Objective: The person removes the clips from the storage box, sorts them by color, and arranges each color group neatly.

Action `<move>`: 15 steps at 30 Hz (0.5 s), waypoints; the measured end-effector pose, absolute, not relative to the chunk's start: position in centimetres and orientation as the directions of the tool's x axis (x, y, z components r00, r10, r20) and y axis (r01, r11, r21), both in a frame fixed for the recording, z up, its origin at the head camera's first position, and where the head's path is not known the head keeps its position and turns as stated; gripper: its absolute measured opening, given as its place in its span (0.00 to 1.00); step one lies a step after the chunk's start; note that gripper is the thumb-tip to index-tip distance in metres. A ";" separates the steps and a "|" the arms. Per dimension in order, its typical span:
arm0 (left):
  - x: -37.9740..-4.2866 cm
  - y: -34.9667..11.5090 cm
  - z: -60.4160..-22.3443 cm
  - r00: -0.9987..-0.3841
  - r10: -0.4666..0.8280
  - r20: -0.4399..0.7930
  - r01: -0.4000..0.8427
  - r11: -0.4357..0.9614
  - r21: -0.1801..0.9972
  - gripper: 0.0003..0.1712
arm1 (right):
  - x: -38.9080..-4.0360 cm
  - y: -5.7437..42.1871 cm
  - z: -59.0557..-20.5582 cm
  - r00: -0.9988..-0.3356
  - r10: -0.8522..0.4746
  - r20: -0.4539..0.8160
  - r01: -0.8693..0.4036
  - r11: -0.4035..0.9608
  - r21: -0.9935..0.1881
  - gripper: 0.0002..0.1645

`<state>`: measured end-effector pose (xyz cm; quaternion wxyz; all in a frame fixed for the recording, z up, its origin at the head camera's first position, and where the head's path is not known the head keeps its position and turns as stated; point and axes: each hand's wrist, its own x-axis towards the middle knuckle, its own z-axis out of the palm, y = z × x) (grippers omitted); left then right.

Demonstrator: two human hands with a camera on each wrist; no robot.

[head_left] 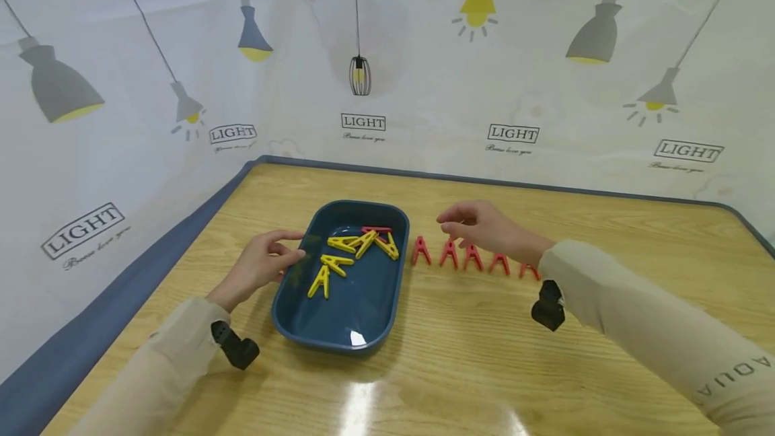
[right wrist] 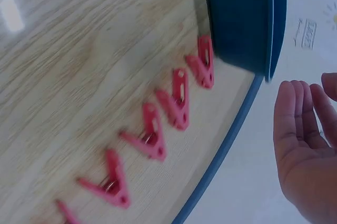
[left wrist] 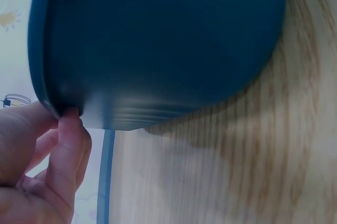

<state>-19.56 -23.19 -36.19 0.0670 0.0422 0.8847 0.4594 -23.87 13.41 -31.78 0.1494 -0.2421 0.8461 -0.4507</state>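
My left hand (head_left: 263,262) grips the left rim of a dark blue plastic tub (head_left: 363,308); the left wrist view has its fingers (left wrist: 71,140) against the tub's side (left wrist: 158,34), just beneath the lip. Inside the tub lie several yellow clothespins (head_left: 319,282) and a red clothespin (head_left: 383,229), partly covered by yellow ones. Several red clothespins (head_left: 449,256) form a row on the table, right of the tub. Above that row hovers my right hand (head_left: 484,226), holding nothing, its fingers (right wrist: 287,113) fairly straight in the right wrist view.
The wooden table (head_left: 472,369) has a blue edge along the back and left. Behind it hangs a pale backdrop (head_left: 424,86) printed with lamps. A black wrist camera (head_left: 547,305) sits on the right sleeve, another wrist camera (head_left: 235,345) on the left.
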 end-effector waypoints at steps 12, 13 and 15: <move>-19.7 -23.0 -36.2 -0.989 0.130 -0.074 0.015 0.580 0.814 0.24 | -25.0 6.4 -31.3 -0.773 -0.635 0.003 -0.398 0.481 -0.781 0.14; -19.7 -23.1 -36.2 -0.989 0.128 -0.076 0.012 0.580 0.815 0.24 | -25.1 5.9 -31.2 -0.772 -0.635 0.004 -0.401 0.483 -0.778 0.13; -19.7 -23.1 -36.2 -0.989 0.126 -0.078 0.010 0.579 0.816 0.24 | -25.4 5.1 -31.2 -0.770 -0.638 0.003 -0.403 0.482 -0.778 0.13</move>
